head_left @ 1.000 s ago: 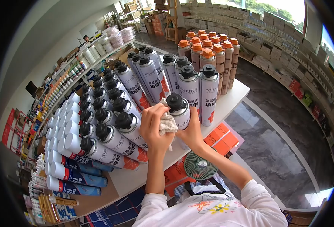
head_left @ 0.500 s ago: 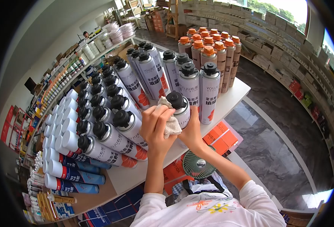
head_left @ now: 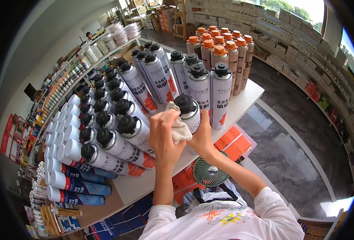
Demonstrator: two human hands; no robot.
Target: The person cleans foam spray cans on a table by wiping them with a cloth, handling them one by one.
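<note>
My right hand (head_left: 202, 138) is wrapped round a white spray foam can (head_left: 190, 119) with a black cap, tilted a little toward me over the table's near edge. My left hand (head_left: 163, 134) grips a crumpled beige cloth (head_left: 180, 129) against the can's left side. Part of the can's lower body is hidden by my hands and the cloth. Just behind it, matching black-capped cans (head_left: 221, 94) stand upright on the white table (head_left: 245, 105). More of these cans (head_left: 121, 149) stand in rows to the left of my left hand.
Orange-capped brown cans (head_left: 235, 64) stand at the table's far right. White-capped blue cans (head_left: 85, 186) fill the left end. A green fan (head_left: 211, 173) is at my waist, close to orange boxes (head_left: 235, 140). Stocked shelves (head_left: 289, 52) curve along the right. Another person (head_left: 89, 35) is far back left.
My head view has shifted slightly. The held can tilts a bit more, while both hands keep their grip on the can and the cloth.
</note>
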